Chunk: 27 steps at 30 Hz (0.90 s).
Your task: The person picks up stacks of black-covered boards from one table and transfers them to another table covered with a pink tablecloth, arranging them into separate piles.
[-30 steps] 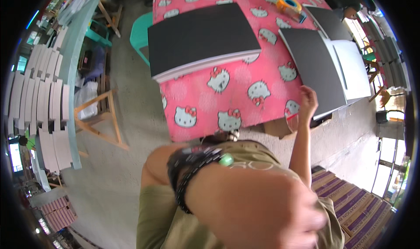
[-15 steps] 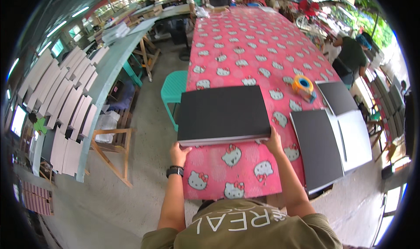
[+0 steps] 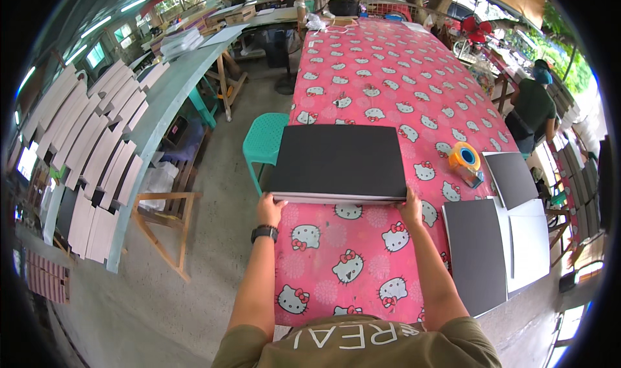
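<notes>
A thick stack of white sheets topped with a black sheet (image 3: 339,161) lies on the pink patterned table cover (image 3: 349,264). At its near left corner, my left hand (image 3: 269,210) grips the edge, the thumb resting along the front side. My right hand (image 3: 409,210) holds the near right corner in the same way. The fingers under or behind the stack are partly hidden. Beyond my right hand sits a yellow tape dispenser (image 3: 466,164) with a roll in it. More black sheets (image 3: 473,251) and white sheets (image 3: 527,245) lie at the table's right edge.
To the left, a long pale-green table (image 3: 152,132) carries many stacked paper blocks (image 3: 97,148). A green plastic stool (image 3: 264,138) stands against the pink table's left side, near a wooden trestle (image 3: 169,225). Another person (image 3: 533,106) is at the far right, near a red fan (image 3: 475,28).
My view has shifted, and more of the pink cover shows between my body and the stack. Both hands remain on the stack's near corners, with my arms stretched farther forward.
</notes>
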{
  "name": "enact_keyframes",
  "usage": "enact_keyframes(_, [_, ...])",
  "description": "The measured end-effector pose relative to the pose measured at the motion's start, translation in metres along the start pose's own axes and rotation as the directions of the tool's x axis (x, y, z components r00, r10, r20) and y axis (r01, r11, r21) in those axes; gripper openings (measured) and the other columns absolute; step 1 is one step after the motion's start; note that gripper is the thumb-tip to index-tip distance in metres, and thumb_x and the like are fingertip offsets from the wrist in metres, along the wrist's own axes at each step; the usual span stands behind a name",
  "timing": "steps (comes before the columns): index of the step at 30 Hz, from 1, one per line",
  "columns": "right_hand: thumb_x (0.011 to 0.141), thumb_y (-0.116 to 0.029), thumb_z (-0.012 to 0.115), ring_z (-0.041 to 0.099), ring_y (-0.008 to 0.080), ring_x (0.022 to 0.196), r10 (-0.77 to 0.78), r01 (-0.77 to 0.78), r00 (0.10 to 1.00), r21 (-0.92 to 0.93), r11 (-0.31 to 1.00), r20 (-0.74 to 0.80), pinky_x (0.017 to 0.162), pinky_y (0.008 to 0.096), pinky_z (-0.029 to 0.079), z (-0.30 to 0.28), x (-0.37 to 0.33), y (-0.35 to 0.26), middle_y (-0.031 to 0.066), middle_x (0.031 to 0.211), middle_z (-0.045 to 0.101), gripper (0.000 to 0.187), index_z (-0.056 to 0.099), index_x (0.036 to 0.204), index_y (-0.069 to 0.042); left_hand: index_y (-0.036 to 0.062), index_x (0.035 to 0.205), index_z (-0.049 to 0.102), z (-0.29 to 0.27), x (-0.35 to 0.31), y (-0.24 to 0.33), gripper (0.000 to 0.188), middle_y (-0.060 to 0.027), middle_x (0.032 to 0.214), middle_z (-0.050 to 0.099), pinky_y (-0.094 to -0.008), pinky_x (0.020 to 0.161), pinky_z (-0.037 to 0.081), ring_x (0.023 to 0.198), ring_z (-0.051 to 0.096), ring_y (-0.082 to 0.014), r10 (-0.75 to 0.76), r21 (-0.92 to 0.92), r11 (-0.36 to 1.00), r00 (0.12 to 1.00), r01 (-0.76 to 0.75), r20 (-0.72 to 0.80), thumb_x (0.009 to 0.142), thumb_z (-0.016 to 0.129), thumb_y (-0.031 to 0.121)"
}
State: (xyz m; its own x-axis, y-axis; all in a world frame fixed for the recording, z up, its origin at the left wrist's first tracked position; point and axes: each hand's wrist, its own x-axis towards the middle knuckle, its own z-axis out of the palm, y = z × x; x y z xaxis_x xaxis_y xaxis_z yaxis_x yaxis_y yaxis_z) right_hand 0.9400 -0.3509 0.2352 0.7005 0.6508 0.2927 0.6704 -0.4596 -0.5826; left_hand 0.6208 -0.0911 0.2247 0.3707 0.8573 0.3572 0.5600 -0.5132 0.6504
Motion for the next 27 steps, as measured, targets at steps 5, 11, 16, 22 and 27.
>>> enact_keyframes(5, [0.061, -0.006, 0.068, 0.054, 0.0403, 0.097, 0.059, -0.059, 0.998, -0.039, 0.998, 0.012, 0.081, 0.0428, 0.046, 0.004, 0.018, 0.014, 0.0239, 0.107, 0.056, 0.07, 0.04, 0.125, -0.002, -0.0029, 0.081, 0.058, 0.013, 0.025, 0.005, 0.035, -0.0175, 0.084, 0.054, -0.0427, 0.072, 0.044, 0.083, 0.053, -0.0364, 0.017, 0.027, 0.999, 0.998, -0.019, 0.057, 0.06, 0.077, 0.018])
enact_keyframes(11, [0.065, -0.004, 0.07, 0.054, 0.0359, 0.103, 0.011, -0.012, 1.0, 0.215, 0.976, 0.005, 0.084, 0.0392, 0.046, -0.023, -0.011, 0.002, 0.0202, 0.119, 0.052, 0.075, 0.036, 0.132, -0.007, 0.0015, 0.098, 0.056, 0.011, 0.013, -0.016, 0.041, -0.0141, 0.095, 0.054, -0.0388, 0.078, 0.043, 0.089, 0.054, -0.0306, 0.075, -0.049, 0.996, 0.991, -0.07, 0.11, 0.066, 0.075, 0.017])
enact_keyframes(16, [0.074, -0.002, 0.063, 0.053, 0.0227, 0.104, 0.305, -0.285, 0.785, 0.124, 0.951, -0.539, 0.084, 0.0331, 0.046, -0.166, -0.134, 0.025, 0.0082, 0.116, 0.056, 0.047, 0.052, 0.119, -0.012, 0.0074, 0.13, 0.04, -0.017, -0.062, -0.008, 0.062, -0.0133, 0.125, 0.048, -0.0409, 0.093, 0.038, 0.115, 0.045, -0.0272, -0.168, -0.297, 0.944, 0.985, 0.146, -0.048, 0.075, 0.068, 0.015])
enact_keyframes(22, [0.078, -0.021, 0.066, 0.053, 0.0254, 0.1, 0.69, -0.801, 0.156, 0.318, 0.507, -0.707, 0.089, 0.0358, 0.04, -0.238, -0.338, 0.17, 0.0152, 0.108, 0.058, 0.051, 0.047, 0.12, -0.001, 0.0051, 0.11, 0.056, -0.038, -0.129, 0.043, 0.034, -0.0076, 0.11, 0.053, -0.0343, 0.079, 0.044, 0.098, 0.052, -0.0201, 0.007, -0.352, 0.936, 0.999, 0.009, 0.044, 0.076, 0.059, 0.0])
enact_keyframes(27, [0.076, -0.021, 0.069, 0.06, 0.0237, 0.085, 0.928, -0.307, 0.33, 0.909, 0.281, -0.175, 0.074, 0.035, 0.051, -0.212, -0.329, 0.15, 0.0123, 0.1, 0.059, 0.045, 0.051, 0.107, 0.005, 0.0061, 0.101, 0.058, -0.009, -0.138, 0.13, 0.027, -0.0062, 0.1, 0.056, -0.0281, 0.072, 0.046, 0.089, 0.054, -0.0184, 0.295, -0.508, 0.844, 0.94, -0.172, 0.172, 0.075, 0.057, -0.001])
